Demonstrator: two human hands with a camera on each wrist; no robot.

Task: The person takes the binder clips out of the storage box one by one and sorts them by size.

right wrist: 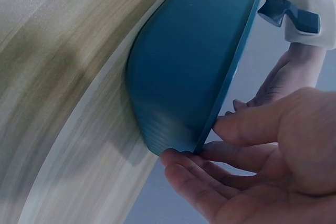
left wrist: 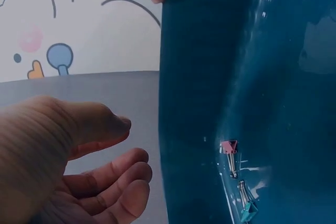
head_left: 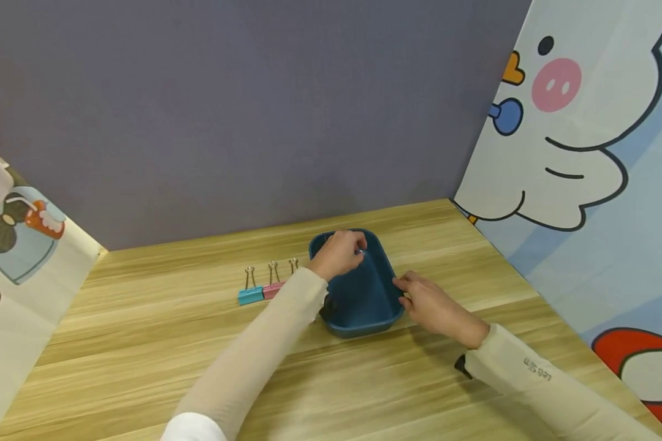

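Note:
A dark blue plastic bin (head_left: 364, 294) stands on the table. My left hand (head_left: 341, 252) hangs over its far left part, thumb and fingers apart with nothing between them. Inside the bin, a small pink binder clip (left wrist: 229, 147) and a small teal binder clip (left wrist: 249, 211) lie on the bottom in the left wrist view. With thumb and fingers, my right hand (right wrist: 247, 156) pinches the bin's right rim. Left of the bin stand a larger teal binder clip (head_left: 251, 296) and a pink one (head_left: 273, 290); the left forearm covers part of this row.
Another clip's wire handles (head_left: 293, 264) show beside the left sleeve. The wood-grain table (head_left: 143, 343) meets a grey panel (head_left: 226, 122) at the back. Cartoon-printed panels (head_left: 585, 153) border the sides.

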